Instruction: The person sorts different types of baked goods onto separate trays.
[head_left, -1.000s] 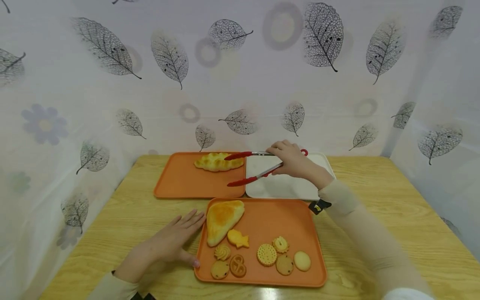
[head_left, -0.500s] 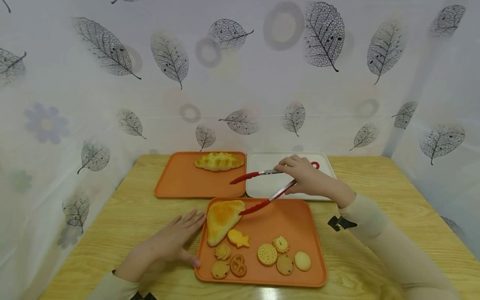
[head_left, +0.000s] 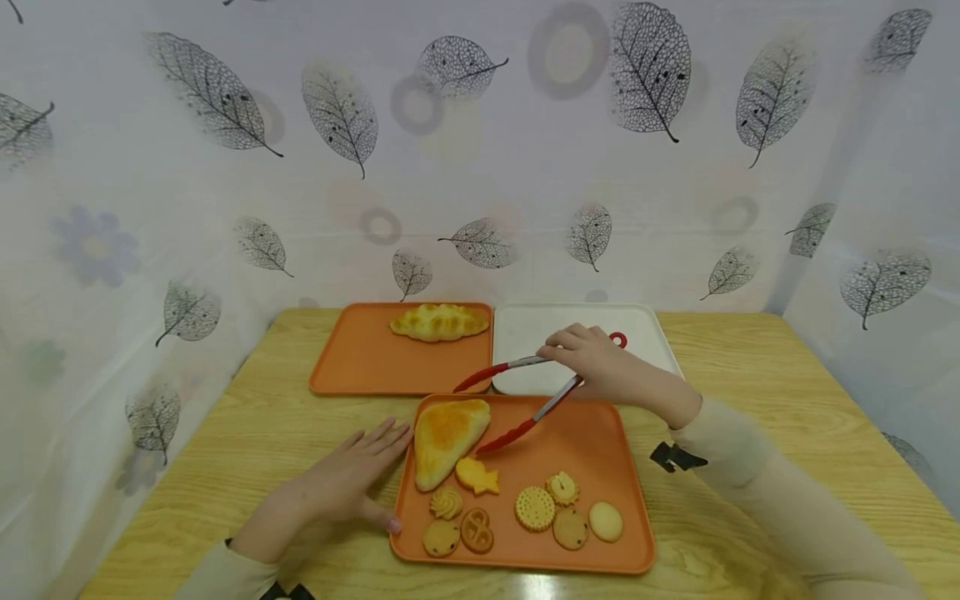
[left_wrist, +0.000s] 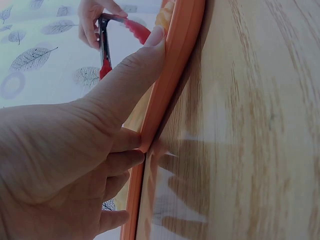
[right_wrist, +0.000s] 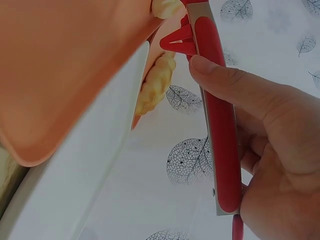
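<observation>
My right hand (head_left: 596, 358) holds a pair of tongs (head_left: 551, 406) with red tips, its arms spread apart and nothing between them. One tip is over the front orange tray (head_left: 577, 433), close to the fish-shaped cookie (head_left: 476, 476) and right of a triangular bread (head_left: 442, 442). The other tip overlaps the gap behind that tray. In the right wrist view, the thumb lies along the red handle (right_wrist: 220, 140). My left hand (head_left: 341, 479) touches the front tray's left edge, fingers extended and thumb at the rim, as the left wrist view also shows.
On the front tray lie a swirl cookie (head_left: 446, 503), a pretzel (head_left: 477, 531), a round dotted cracker (head_left: 535, 508) and several other cookies. Behind are another orange tray (head_left: 367, 358) with a long braided bread (head_left: 438, 322) and a white tray (head_left: 517, 321). A leaf-patterned curtain (head_left: 480, 150) surrounds the table.
The tongs in my right hand have come from beside the braided bread toward me, their lower tip now over the front tray by the fish-shaped cookie. My left hand has stayed put.
</observation>
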